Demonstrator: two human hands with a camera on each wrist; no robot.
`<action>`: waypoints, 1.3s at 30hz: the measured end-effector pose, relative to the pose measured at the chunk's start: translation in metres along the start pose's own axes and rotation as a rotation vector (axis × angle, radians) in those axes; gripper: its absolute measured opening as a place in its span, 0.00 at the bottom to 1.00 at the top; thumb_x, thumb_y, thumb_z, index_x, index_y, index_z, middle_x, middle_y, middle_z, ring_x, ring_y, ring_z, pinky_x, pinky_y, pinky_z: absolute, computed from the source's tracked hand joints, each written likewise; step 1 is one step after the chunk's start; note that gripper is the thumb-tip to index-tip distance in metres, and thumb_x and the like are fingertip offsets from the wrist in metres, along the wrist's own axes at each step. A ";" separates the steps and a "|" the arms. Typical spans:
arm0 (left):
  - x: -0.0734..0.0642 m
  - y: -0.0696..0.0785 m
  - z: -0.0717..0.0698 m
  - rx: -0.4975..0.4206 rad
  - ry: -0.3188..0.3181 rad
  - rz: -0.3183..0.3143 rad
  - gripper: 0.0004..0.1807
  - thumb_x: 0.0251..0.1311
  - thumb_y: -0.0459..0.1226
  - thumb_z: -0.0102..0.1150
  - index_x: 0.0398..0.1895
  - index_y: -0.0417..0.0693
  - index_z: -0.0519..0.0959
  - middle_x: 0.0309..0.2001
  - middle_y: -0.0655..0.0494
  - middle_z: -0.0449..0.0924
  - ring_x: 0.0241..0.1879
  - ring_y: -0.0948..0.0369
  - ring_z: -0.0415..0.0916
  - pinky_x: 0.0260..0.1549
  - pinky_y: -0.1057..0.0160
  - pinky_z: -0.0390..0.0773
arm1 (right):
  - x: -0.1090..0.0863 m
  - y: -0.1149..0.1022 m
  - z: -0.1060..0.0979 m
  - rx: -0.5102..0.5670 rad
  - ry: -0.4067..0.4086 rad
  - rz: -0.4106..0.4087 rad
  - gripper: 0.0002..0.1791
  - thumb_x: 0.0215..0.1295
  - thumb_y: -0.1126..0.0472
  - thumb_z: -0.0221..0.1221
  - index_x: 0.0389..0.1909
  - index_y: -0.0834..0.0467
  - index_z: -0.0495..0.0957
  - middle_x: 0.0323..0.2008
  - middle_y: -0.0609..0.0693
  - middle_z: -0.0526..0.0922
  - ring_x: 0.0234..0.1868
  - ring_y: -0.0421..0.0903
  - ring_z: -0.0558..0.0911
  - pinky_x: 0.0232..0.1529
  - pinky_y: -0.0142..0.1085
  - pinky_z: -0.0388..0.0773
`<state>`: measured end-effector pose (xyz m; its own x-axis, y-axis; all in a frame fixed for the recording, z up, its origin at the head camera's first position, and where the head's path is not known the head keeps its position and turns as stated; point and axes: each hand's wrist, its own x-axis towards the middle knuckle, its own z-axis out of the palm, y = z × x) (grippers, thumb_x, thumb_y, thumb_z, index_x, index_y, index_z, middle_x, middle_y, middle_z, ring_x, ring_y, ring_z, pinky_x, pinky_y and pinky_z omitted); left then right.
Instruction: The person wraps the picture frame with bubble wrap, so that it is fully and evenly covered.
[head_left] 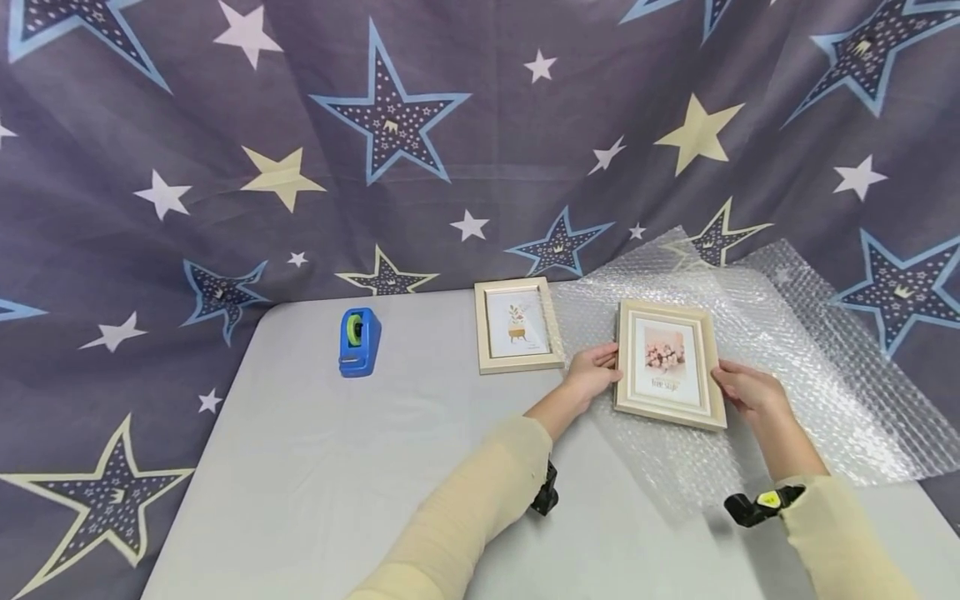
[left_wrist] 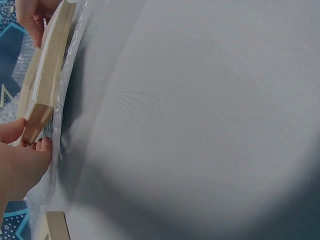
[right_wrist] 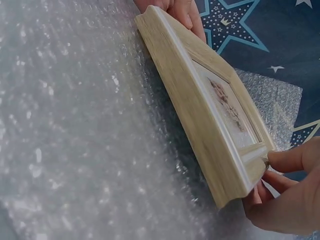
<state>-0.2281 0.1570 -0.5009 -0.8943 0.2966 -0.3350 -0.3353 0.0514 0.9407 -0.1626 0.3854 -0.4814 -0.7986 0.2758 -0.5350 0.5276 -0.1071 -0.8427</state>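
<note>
A light wooden picture frame [head_left: 670, 364] with a pink flower print is held by both hands over a sheet of bubble wrap [head_left: 810, 392]. My left hand [head_left: 590, 375] grips its left edge, thumb on the front and fingers beneath, as the left wrist view shows. On the opposite edge my right hand [head_left: 752, 390] pinches the frame, and in the right wrist view its thumb [right_wrist: 286, 161] lies on the front face. The frame [right_wrist: 200, 115] looks slightly raised off the bubble wrap [right_wrist: 75, 125] there.
A second picture frame [head_left: 519, 365] with a plant print lies on the table [head_left: 360, 483] just left of the bubble wrap. Farther left stands a blue tape dispenser [head_left: 367, 354] with a green roll. Behind the table hangs a star-patterned curtain [head_left: 450, 67].
</note>
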 end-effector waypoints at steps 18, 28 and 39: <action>0.007 -0.011 -0.015 0.104 -0.021 0.054 0.28 0.53 0.20 0.56 0.61 0.36 0.73 0.59 0.41 0.77 0.62 0.53 0.75 0.60 0.65 0.75 | -0.001 0.007 0.014 -0.021 0.044 -0.020 0.37 0.66 0.60 0.57 0.71 0.67 0.52 0.20 0.23 0.75 0.27 0.21 0.73 0.32 0.18 0.72; 0.009 -0.011 -0.011 0.183 0.016 0.117 0.28 0.55 0.19 0.48 0.63 0.35 0.71 0.60 0.41 0.77 0.62 0.54 0.74 0.61 0.66 0.75 | -0.001 0.004 0.018 -0.179 0.125 -0.020 0.35 0.66 0.54 0.58 0.70 0.61 0.60 0.31 0.27 0.78 0.30 0.19 0.71 0.42 0.20 0.73; 0.008 -0.011 -0.003 0.248 0.052 0.119 0.28 0.58 0.20 0.48 0.64 0.40 0.70 0.59 0.44 0.78 0.61 0.54 0.74 0.61 0.64 0.74 | 0.001 0.003 0.026 -0.343 0.184 -0.047 0.32 0.67 0.58 0.55 0.70 0.59 0.60 0.70 0.59 0.64 0.49 0.32 0.76 0.60 0.32 0.76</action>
<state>-0.2329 0.1556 -0.5139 -0.9392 0.2654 -0.2179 -0.1503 0.2529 0.9558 -0.1693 0.3603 -0.4865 -0.7753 0.4428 -0.4503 0.5827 0.2264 -0.7806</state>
